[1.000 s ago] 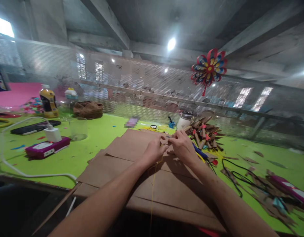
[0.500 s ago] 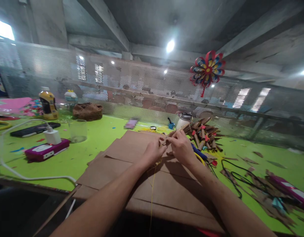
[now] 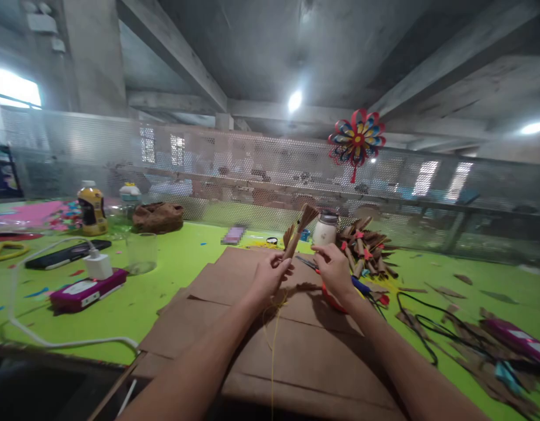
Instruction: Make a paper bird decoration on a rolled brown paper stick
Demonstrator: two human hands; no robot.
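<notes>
The brown paper roll (image 3: 290, 248) stands tilted in my left hand (image 3: 272, 275), its lower end pinched between thumb and fingers and its fanned, pleated end leaning up and to the right, clear of my fingertips. My right hand (image 3: 333, 266) is apart from it, just to its right, with the fingers bent. Scissors (image 3: 308, 264) lie at that right hand, blades pointing towards the roll and red handles below my palm; I cannot tell whether my fingers grip them. A yellow thread (image 3: 274, 336) hangs below my left hand, over the brown paper sheets (image 3: 203, 313) spread beneath both my wrists. Beyond my right hand are a white jar (image 3: 325, 232) and a heap of similar rolls (image 3: 367, 251) with red bits, on the green table (image 3: 186, 248).
</notes>
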